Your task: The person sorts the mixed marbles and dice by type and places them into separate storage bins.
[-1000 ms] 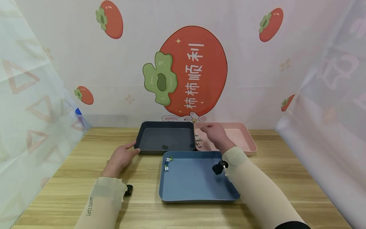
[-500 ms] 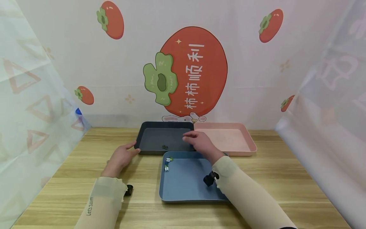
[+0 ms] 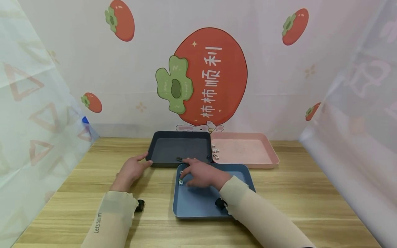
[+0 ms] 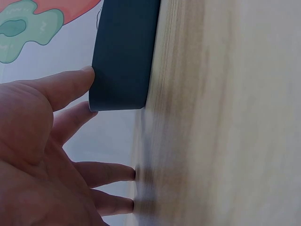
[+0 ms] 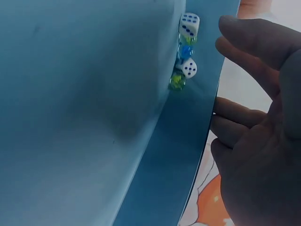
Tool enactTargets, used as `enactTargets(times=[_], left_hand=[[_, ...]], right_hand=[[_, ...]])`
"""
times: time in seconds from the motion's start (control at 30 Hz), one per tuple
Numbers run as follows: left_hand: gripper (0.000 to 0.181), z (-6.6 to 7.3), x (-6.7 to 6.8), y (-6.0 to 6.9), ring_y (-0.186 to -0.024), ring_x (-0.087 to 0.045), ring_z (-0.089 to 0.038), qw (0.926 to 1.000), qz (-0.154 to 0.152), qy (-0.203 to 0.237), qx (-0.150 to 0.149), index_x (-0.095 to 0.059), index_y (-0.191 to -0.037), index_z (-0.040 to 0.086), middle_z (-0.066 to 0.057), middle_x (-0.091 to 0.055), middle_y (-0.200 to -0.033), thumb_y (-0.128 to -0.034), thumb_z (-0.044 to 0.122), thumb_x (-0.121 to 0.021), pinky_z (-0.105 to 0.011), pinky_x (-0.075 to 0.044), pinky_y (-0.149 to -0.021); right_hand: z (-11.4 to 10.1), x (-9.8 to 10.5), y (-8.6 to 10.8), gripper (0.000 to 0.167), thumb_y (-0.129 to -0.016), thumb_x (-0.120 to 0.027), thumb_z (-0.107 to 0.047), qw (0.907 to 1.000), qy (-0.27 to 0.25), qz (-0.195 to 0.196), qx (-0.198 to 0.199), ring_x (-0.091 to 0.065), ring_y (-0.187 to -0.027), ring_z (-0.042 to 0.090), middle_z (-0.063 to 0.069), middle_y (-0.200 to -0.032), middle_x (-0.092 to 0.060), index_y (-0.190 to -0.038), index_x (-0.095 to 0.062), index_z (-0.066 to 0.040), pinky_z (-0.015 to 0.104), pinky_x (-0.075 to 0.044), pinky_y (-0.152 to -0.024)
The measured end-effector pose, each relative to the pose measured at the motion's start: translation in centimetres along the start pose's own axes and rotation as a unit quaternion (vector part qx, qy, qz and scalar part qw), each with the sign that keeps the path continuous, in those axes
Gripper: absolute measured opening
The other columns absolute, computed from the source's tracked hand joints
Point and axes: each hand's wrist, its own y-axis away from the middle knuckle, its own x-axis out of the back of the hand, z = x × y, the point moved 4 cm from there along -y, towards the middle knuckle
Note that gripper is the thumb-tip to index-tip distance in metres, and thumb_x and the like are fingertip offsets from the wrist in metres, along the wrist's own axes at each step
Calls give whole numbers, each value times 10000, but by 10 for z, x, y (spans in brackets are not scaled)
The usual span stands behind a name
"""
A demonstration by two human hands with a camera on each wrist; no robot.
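Note:
The left hand (image 3: 131, 171) rests its thumb and a finger on the near left corner of the dark grey tray (image 3: 152, 144); the left wrist view shows thumb and fingers at the dark tray (image 4: 124, 56). Over the upper left of the blue tray (image 3: 198, 206), the right hand (image 3: 203, 175) is held with spread fingers and nothing in them. Close to its thumb is a white die (image 3: 181, 183). In the right wrist view, white dice (image 5: 189, 25) and green and blue translucent pieces (image 5: 177, 81) lie along the blue tray's wall, beside the right hand (image 5: 263, 108).
The pink tray (image 3: 248, 148) at the back right holds several white dice (image 3: 216, 157) along its left side. Small dark pieces (image 3: 179, 158) lie near the dark tray's front edge, another (image 3: 208, 157) at its right. A printed cloth (image 3: 263, 103) hangs behind.
From the pink tray, the right hand has moved left across the dark tray and toward the viewer, to above the blue tray's upper left. The left hand has stayed put.

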Motion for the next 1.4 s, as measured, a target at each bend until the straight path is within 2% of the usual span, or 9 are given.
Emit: enactTargets(times=[0.1, 0.27, 0.47, 0.8, 1.4], left_hand=[[670, 0, 0, -1, -1428, -137, -520, 10000, 12, 29, -16, -336, -1576, 228, -246, -217, -1592, -1001, 490, -559, -826, -23, -984], [666, 0, 0, -2, -1430, -145, -511, 10000, 30, 70, -50, -340, -1574, 215, -248, -225, -1589, -1003, 472, -566, -799, -56, -1016], [663, 0, 0, -2, -1430, -147, -510, 10000, 20, 83, -50, -338, -1575, 209, -248, -227, -1589, -1006, 461, -566, -797, -55, -1019], [672, 0, 0, -1, -1430, -120, -523, 10000, -11, 77, 53, -333, -1577, 235, -239, -213, -1596, -999, 484, -568, -852, 20, -941], [688, -2, 1, 0, -1426, -123, -532, 9999, -25, -73, 65, -328, -1580, 257, -224, -215, -1602, -990, 535, -548, -874, 28, -906]], right_hand=[[-5, -3, -1, 272, -920, -744, -232, 9993, 363, -65, 103, -193, -1487, 260, 107, -1600, -298, -1192, -753, -246, 415, -129, -1196], [-7, -7, -3, 242, -927, -740, -250, 9969, 778, -94, 46, -178, -1491, 248, 95, -1606, -285, -1165, -762, -288, 404, -120, -1197], [-7, -7, -5, 172, -930, -736, -237, 9969, 790, -35, -36, -184, -1490, 244, 87, -1600, -302, -1091, -765, -289, 399, -136, -1195], [-5, -10, -7, 86, -924, -746, -248, 9951, 982, 30, -102, -196, -1487, 241, 82, -1590, -322, -983, -765, -306, 397, -129, -1194], [-5, -14, -8, 101, -918, -742, -240, 9929, 1126, 30, -392, -191, -1488, 213, 38, -1600, -303, -986, -779, -306, 361, -131, -1192]])
